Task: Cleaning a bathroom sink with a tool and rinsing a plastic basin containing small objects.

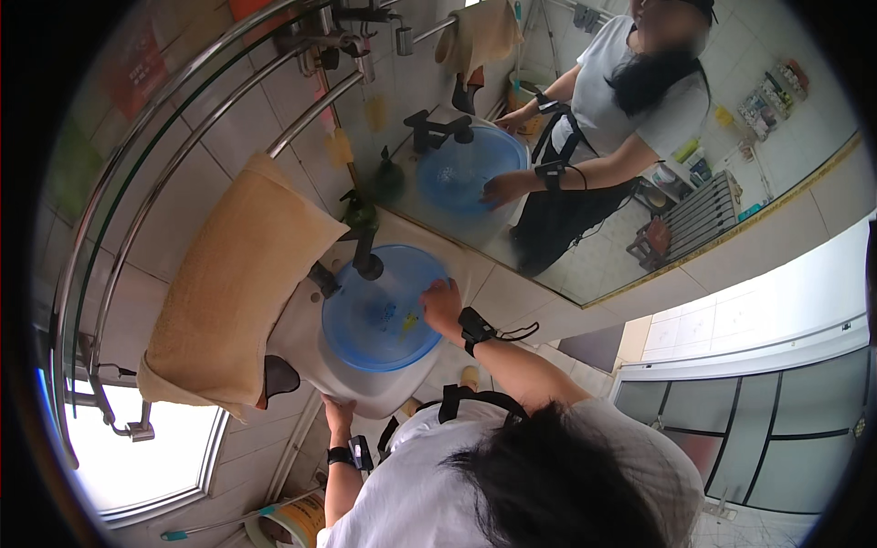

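A blue plastic basin point(356, 349) sits in the white ceramic washbasin point(356, 397), beneath a dark faucet point(368, 264). Small blue and yellow printed patterns show on its bottom. Water runs from the faucet into it, seen most plainly in the mirror. At the basin's right side is my right hand point(442, 305), its bent fingers reaching over the rim to the inside. My left hand point(338, 412) touches the near left edge of the washbasin. Its thumb lies apart from the fingers, which are partly hidden, so its grip cannot be judged.
A tan towel point(233, 294) hangs from a metal rail on the left. Behind the faucet stands a dark green pump bottle point(358, 214). The wall mirror point(582, 226) reflects a person and the basin. At lower left are a bucket point(284, 524) and a window point(151, 445).
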{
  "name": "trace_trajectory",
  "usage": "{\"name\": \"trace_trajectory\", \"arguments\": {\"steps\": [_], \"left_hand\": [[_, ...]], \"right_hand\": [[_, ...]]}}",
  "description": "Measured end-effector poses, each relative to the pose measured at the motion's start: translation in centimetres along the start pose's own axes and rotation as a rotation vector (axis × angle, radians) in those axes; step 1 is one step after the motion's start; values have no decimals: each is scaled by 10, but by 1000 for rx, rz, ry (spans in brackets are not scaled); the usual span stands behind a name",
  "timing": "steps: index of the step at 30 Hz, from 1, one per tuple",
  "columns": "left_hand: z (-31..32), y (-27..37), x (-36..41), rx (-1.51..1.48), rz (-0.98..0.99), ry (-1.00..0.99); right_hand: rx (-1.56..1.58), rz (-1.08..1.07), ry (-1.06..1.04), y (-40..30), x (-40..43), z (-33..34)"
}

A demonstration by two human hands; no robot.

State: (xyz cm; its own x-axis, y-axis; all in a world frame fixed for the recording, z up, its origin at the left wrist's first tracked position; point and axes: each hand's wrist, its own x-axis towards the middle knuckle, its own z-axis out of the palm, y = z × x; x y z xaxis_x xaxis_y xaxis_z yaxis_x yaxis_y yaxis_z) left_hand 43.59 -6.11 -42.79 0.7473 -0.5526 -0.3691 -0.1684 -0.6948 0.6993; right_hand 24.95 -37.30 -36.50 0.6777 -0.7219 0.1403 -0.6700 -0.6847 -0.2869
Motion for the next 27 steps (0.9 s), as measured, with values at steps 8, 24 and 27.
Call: {"name": "trace_trajectory", "arguments": {"steps": [8,24,27], "left_hand": [[0,-25,14,-145,42,0],[2,-19,11,-113,40,-31],[-1,-11,7,-143,16,-45]], "right_hand": [[30,-11,-60,-7,5,-9],[38,-21,-83,-7,0,-15],[55,-16,-83,-7,0,-13]]}}
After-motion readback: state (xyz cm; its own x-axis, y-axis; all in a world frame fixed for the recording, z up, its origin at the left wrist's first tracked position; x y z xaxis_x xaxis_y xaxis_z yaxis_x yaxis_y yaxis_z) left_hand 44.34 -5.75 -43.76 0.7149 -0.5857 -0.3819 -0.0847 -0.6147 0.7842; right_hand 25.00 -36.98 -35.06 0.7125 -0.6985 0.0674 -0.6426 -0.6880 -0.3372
